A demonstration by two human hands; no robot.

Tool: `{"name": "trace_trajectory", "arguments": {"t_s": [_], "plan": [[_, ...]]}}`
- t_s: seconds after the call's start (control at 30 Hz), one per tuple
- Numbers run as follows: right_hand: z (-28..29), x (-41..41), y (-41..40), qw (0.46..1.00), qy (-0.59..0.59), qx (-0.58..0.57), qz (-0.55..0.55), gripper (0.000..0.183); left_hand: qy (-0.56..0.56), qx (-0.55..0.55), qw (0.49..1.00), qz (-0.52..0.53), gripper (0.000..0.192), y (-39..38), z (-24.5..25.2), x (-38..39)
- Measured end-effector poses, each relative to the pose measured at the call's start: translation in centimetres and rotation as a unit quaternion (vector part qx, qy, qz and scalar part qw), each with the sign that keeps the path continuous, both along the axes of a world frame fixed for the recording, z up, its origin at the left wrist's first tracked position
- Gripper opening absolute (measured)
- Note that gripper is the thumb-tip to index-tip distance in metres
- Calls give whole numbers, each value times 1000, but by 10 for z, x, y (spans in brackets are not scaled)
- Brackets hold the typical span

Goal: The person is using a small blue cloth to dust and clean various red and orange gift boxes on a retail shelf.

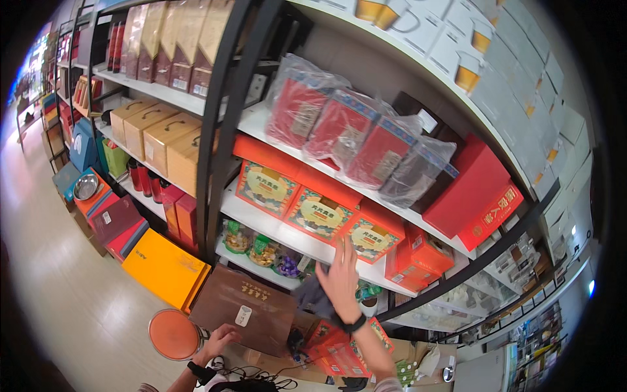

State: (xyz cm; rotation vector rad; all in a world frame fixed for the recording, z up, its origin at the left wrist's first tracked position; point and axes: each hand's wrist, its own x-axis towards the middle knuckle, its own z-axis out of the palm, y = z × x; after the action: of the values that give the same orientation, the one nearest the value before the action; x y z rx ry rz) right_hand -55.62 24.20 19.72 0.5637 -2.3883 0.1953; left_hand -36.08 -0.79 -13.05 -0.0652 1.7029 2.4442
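My right hand [340, 279] is raised at the edge of a white shelf [313, 245], its fingers stretched toward a row of orange gift boxes. The fingertips overlap the lower left corner of the rightmost patterned box [372, 237]; whether they touch it is unclear. A dark grey cloth [313, 297] hangs at the palm and appears held there, though the grip itself is hidden. Low in the view, my left hand [223, 340] hovers by the front edge of a large brown box [245, 306], fingers slightly curled and holding nothing.
Plastic-wrapped red packages [338, 127] fill the shelf above, beside a large red box [472, 191]. Jars [262, 252] stand below. On the floor side are a yellow box [166, 264], an orange round stool [175, 334] and orange cartons [338, 355]. Black shelf posts [220, 122] rise at left.
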Motion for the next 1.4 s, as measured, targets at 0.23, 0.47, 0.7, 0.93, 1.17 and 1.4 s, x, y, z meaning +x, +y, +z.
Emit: {"name": "trace_trajectory", "arguments": {"t_s": [0.23, 0.47, 0.7, 0.93, 1.17, 1.4], "plan": [[41, -128, -51, 977, 145, 138, -77, 86, 24, -21, 999, -24, 27, -15, 26, 16], [54, -179, -24, 971, 105, 166, -137, 95, -22, -38, 999, -17, 30, -49, 16, 41], [54, -164, 22, 975, 110, 150, -119, 91, -1, -84, 995, -49, 30, -59, 21, 32], [24, -52, 61, 990, 117, 79, -17, 89, -29, 53, 996, -68, 30, -51, 70, 13], [-53, 122, 68, 992, 69, 59, 86, 53, 109, 325, 938, -55, 54, 6, 159, -15], [-116, 271, 57, 987, -9, 135, 89, 51, -57, 277, 959, -14, 64, 56, 143, 27]]}}
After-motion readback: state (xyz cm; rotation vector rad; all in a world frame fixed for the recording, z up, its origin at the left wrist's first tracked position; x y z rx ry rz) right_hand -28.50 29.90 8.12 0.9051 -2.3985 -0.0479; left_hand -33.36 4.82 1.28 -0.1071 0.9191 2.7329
